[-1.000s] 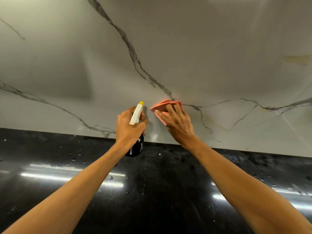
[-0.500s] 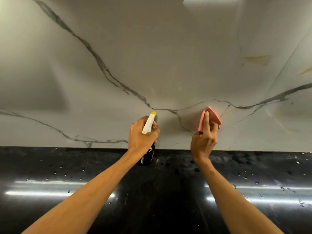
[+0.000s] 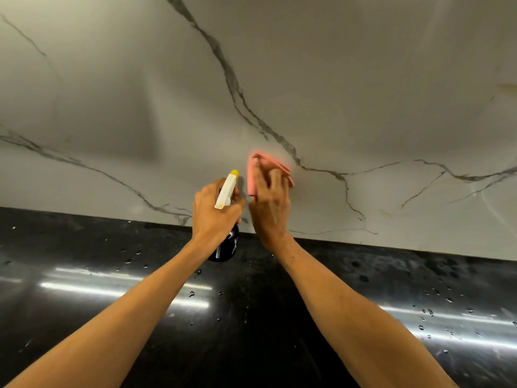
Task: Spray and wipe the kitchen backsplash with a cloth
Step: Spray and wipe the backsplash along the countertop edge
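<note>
- Pressed against the pale marble backsplash (image 3: 349,88), low on the wall and a little above the counter edge: a folded pink cloth (image 3: 269,163), blurred at its edges.
- Laid over that cloth, the right hand (image 3: 270,210), fingers fairly straight and spread on top, pushing it onto the wall rather than bunching it (thumb not clear enough to place).
- Visible beyond the fingertips and down the hand's left side: pink fabric. Under the palm, hidden.
- Just left of the cloth and almost touching the right hand: the left hand (image 3: 214,212), curled tightly round the neck of a spray bottle (image 3: 228,249).
- Sticking up out of that fist: the white trigger head with its yellow nozzle tip, pointed toward the wall and about level with the lower part of the cloth.
- Hanging below the fist: the dark bottle body, in front of the seam between wall and counter. Hard to say whether it is clear of the counter.
- Just right of the cloth: a dark grey vein (image 3: 232,82) running diagonally down the marble.
- Below everything: a glossy black counter (image 3: 251,326), dotted with water drops (image 3: 425,312) and crossed by bright streaks of reflected light.
- Reaching in from the bottom corners and meeting near the middle: two bare forearms.
</note>
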